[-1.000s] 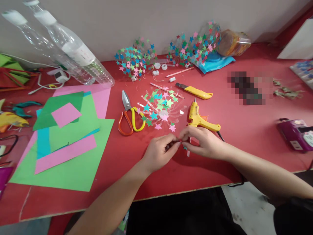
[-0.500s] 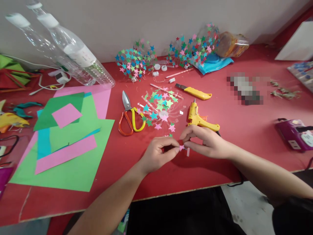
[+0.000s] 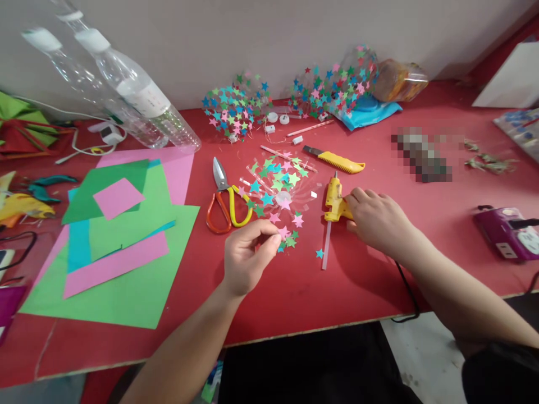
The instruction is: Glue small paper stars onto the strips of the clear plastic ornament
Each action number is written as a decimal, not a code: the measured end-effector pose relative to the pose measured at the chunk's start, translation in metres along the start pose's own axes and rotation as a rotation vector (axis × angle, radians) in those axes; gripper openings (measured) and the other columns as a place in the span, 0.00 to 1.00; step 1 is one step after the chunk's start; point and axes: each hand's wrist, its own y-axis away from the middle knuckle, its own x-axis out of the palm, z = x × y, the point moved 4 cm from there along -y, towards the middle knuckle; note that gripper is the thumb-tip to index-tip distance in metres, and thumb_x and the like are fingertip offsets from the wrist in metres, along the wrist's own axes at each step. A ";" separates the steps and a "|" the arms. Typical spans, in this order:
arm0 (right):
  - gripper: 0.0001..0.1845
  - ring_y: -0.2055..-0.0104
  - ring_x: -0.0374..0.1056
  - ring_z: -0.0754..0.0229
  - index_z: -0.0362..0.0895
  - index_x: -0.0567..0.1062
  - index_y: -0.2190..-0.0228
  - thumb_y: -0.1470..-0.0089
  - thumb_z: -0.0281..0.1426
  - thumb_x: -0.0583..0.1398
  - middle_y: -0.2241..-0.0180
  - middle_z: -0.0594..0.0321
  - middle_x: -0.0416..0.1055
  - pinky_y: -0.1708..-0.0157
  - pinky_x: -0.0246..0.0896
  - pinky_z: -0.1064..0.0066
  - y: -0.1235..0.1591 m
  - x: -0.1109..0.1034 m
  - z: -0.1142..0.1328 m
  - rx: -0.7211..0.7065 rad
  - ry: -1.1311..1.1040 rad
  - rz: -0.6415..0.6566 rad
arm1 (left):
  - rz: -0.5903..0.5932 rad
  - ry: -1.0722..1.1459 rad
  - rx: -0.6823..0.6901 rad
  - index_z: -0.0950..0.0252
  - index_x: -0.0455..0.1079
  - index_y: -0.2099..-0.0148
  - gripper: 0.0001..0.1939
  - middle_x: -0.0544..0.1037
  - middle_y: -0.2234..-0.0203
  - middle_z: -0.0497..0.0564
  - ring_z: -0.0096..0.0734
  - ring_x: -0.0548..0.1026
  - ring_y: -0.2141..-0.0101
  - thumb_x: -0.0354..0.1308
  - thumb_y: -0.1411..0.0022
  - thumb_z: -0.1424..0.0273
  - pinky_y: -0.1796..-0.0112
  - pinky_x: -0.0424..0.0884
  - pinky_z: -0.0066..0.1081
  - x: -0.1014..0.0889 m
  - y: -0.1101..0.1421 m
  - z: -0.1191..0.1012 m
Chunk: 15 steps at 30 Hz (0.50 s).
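Bottles of clear plastic, white-capped, lean side by side at the desk's back edge, toward its left corner; the nearer wears a white label, and green specks show lower down, whether inside or not I cannot tell. Farther right along that edge, a jar lies on its side, orange and yellow at its wall, its contents unclear. A blue packet lies just in front of it.

The left hand, between the desk's middle and its front edge, has thumb and forefinger brought together on a pink star, just above a few green stars. Its other fingers curl loosely.

The right hand curls over the handle of the yellow glue gun, fingers and thumb closed about it. The gun rests right of the desk's middle, nozzle toward the back edge, its pale glue stick reaching toward the front edge. Just left of the stick lies a blue star. Scissors lie toward the left edge, beyond the scattered stars.
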 end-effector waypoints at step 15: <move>0.11 0.65 0.69 0.56 0.51 0.72 0.59 0.46 0.34 0.63 0.63 0.60 0.71 0.69 0.66 0.64 0.017 -0.054 0.001 -0.081 -1.048 -0.400 | -0.177 0.045 0.008 0.65 0.68 0.73 0.08 0.66 0.83 0.42 0.18 0.61 0.82 0.55 0.41 0.76 0.81 0.57 0.23 -0.003 -0.004 -0.005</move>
